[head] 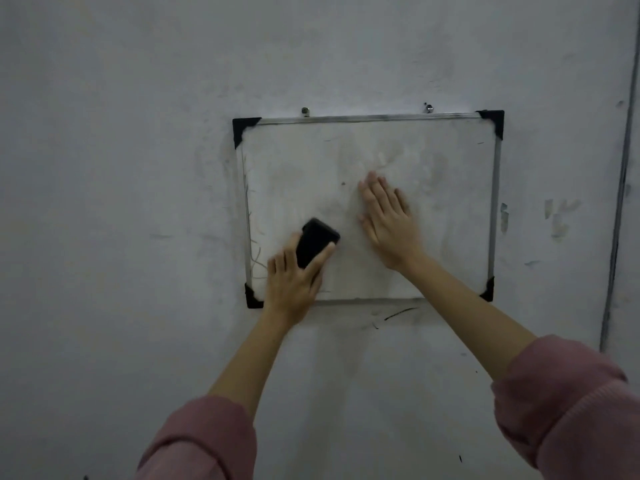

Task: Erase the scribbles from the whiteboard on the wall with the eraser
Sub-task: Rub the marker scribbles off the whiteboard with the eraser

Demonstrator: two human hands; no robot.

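Note:
A small whiteboard (433, 150) with a metal frame and black corner caps hangs on the wall. My left hand (291, 282) grips a black eraser (317, 240) and presses it against the board's lower left area. Thin dark scribbles (256, 251) run along the left edge, just left of the eraser. My right hand (389, 220) lies flat on the middle of the board, fingers spread upward, holding nothing. Most of the board surface looks smudged grey-white.
Two screws (304, 110) (429, 108) hold the board at its top edge. The grey wall (121, 202) carries scuffs and a dark pen mark (398, 312) under the board. A vertical conduit (620, 202) runs down the wall at the right.

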